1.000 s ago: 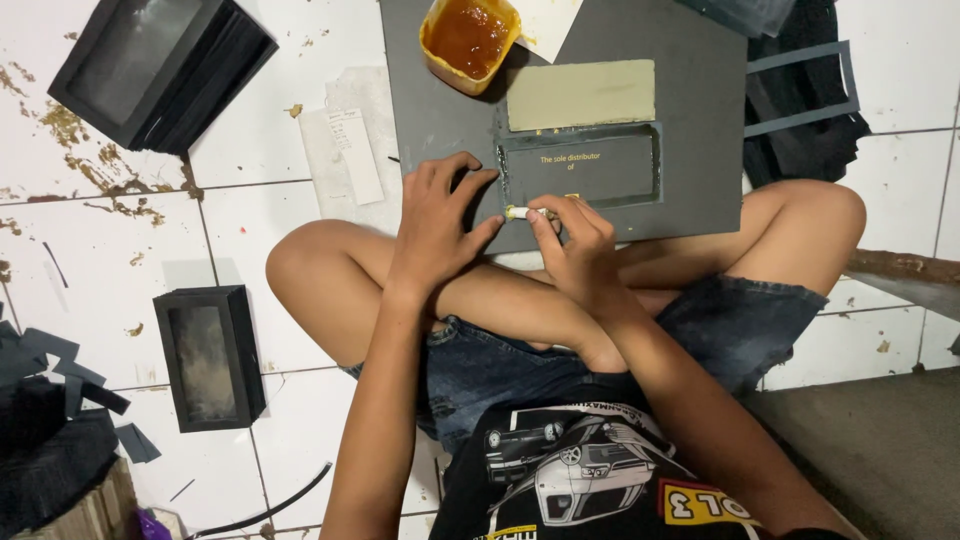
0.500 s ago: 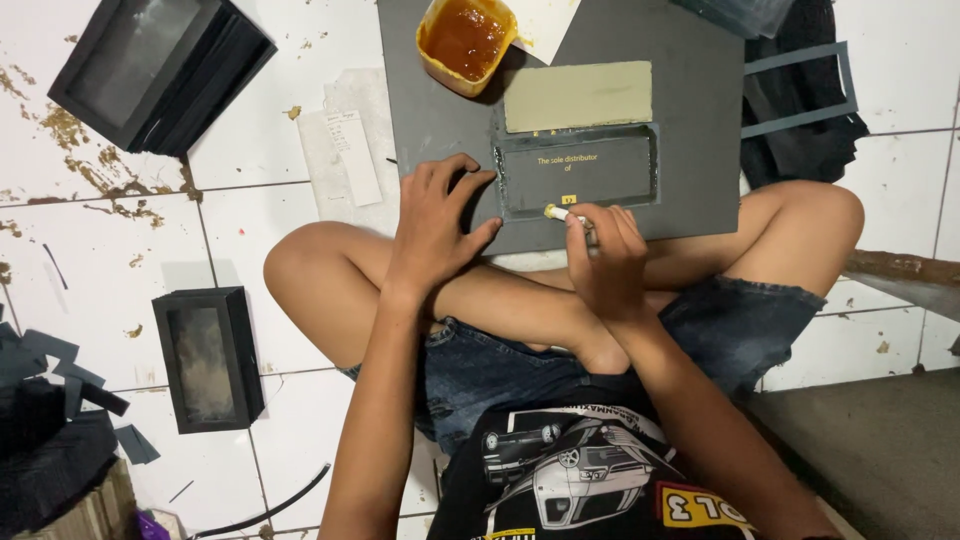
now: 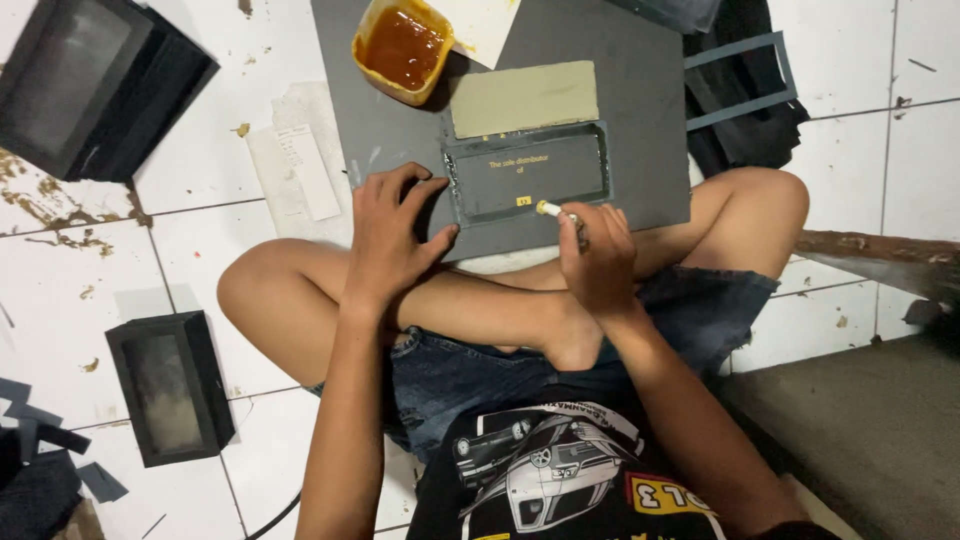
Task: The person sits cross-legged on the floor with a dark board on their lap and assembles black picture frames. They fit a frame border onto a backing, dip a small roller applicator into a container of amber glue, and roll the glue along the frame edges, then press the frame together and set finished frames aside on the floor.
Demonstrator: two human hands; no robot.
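Head view shows that your right hand (image 3: 598, 262) has moved its small brush (image 3: 560, 215) a little to the right along the near edge of the dark window piece (image 3: 528, 175), so the gluing goes on along that edge. Its grip is closed on the brush, while your left hand (image 3: 392, 238) still presses flat, fingers spread, on the grey board (image 3: 640, 120) at the piece's left end, near the tub of brown glue (image 3: 402, 48).

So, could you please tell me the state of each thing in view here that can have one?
Left hand: flat, fingers spread, pressing the grey board.
Right hand: closed on a small brush.
Yellow tub: open, holding brown glue.
Dark frame piece: lying flat, edges glossy.
Black box: closed, lying on the floor.
Larger black box: lying tilted.
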